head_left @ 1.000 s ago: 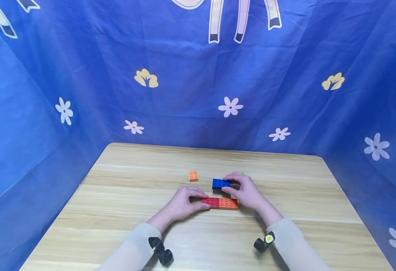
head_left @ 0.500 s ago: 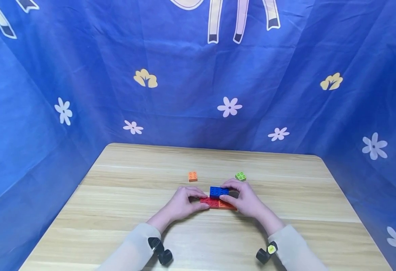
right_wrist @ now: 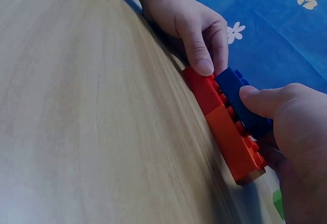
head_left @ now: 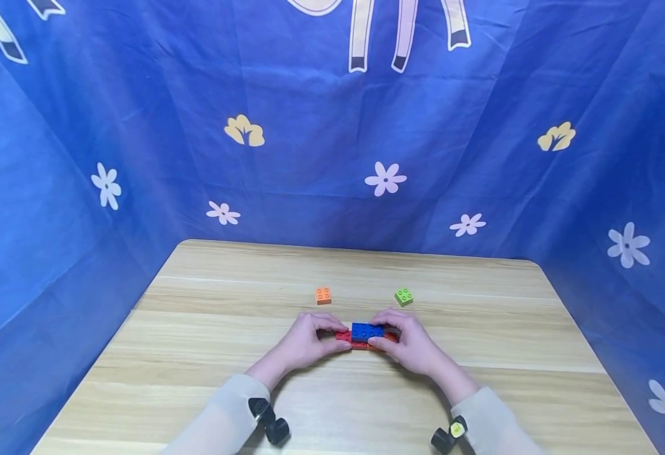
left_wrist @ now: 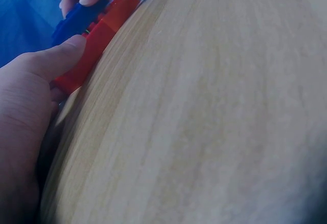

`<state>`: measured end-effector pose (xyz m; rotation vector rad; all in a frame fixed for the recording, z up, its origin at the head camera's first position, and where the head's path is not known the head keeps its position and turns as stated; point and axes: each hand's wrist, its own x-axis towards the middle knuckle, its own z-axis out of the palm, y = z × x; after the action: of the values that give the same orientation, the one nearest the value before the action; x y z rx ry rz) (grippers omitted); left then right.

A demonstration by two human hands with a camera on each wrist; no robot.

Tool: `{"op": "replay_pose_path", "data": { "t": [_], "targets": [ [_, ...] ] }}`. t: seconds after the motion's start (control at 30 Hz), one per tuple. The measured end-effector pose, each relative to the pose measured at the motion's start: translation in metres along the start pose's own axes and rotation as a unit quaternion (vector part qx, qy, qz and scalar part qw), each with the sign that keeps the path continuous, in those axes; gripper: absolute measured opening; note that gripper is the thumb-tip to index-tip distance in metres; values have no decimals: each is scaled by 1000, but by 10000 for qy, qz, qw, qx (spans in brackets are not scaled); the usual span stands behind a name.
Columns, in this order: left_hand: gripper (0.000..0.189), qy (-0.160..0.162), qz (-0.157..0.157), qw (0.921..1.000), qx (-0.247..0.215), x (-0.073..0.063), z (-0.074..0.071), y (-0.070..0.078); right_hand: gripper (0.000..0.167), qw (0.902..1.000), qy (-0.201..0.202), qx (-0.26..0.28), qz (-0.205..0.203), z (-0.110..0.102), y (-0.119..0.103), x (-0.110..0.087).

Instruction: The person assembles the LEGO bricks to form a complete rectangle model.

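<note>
A red brick point(right_wrist: 204, 92) and an orange brick point(right_wrist: 232, 144) lie end to end on the table. My left hand point(head_left: 306, 341) pinches the red brick's left end between thumb and fingers. Over the joint of these two sits a blue brick point(head_left: 366, 330), held from its right by the thumb and fingers of my right hand point(head_left: 412, 341). In the right wrist view, studs show beneath the blue brick's near edge; whether it is fully seated I cannot tell. My right hand hides much of the orange brick in the head view.
Behind the hands lie a small orange brick point(head_left: 323, 296), to the left, and a small lime-green brick point(head_left: 403, 297), to the right. The wooden table point(head_left: 241, 272) ends at a blue patterned cloth point(head_left: 310, 164) hanging at the back and sides.
My right hand has brought the blue brick toward me and down onto the red and orange bricks, uncovering the green brick. The left hand keeps its hold on the red brick.
</note>
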<state>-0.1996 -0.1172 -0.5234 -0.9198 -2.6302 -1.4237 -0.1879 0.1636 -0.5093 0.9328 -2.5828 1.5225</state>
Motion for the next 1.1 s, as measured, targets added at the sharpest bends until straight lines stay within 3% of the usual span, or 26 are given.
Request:
{"op": "replay_pose_path", "data": {
  "t": [0.2, 0.5, 0.73, 0.93, 1.1],
  "targets": [
    [29, 14, 24, 10000, 24, 0, 0, 1, 27, 9999, -8, -170, 21, 0, -2, -3],
    [29, -29, -144, 9999, 52, 1, 0, 1, 29, 9995, -100, -91, 276, -2, -4, -3],
    [30, -95, -311, 9995, 49, 1, -1, 4, 28, 9994, 32, -268, 211, 0, -1, -3],
    [47, -115, -522, 9985, -73, 4, -2, 9, 30, 9991, 66, -381, 164, 1, -1, -2],
    [50, -207, -424, 9984, -301, 10, 2, 18, 29, 9993, 74, -297, 195, 1, 1, -3]
  ]
}}
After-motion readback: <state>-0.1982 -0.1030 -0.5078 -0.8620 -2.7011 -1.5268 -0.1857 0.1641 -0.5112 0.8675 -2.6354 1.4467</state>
